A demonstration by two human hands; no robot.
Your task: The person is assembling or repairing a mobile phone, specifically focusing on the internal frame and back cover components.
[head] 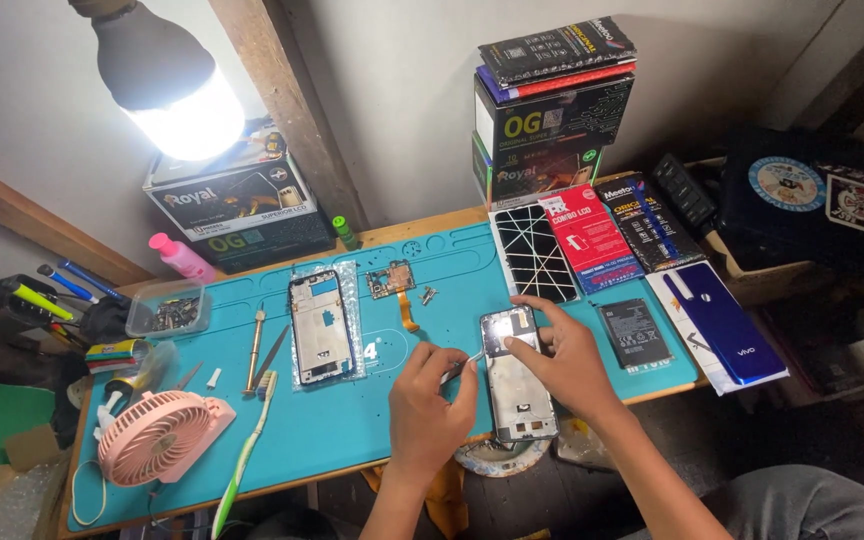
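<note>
An opened phone body (518, 385) lies on the blue work mat (332, 420) near its front edge. My right hand (564, 358) rests on the phone's upper half, with thumb and fingers pressing on it. My left hand (430, 395) pinches metal tweezers (467, 362) whose tip points at the phone's upper left edge. A second phone frame (320, 327) lies on a clear bag further left. Near it sits a small circuit board (392, 280) with an orange flex cable.
A pink fan (157, 437), a green toothbrush (244, 455), screwdrivers (255, 350) and a clear parts tray (166, 310) sit at the left. A battery (633, 333), a blue back cover (724, 322) and packaged screens (588, 240) lie right. Stacked boxes (542, 110) stand behind. A lit bulb (177, 90) hangs overhead.
</note>
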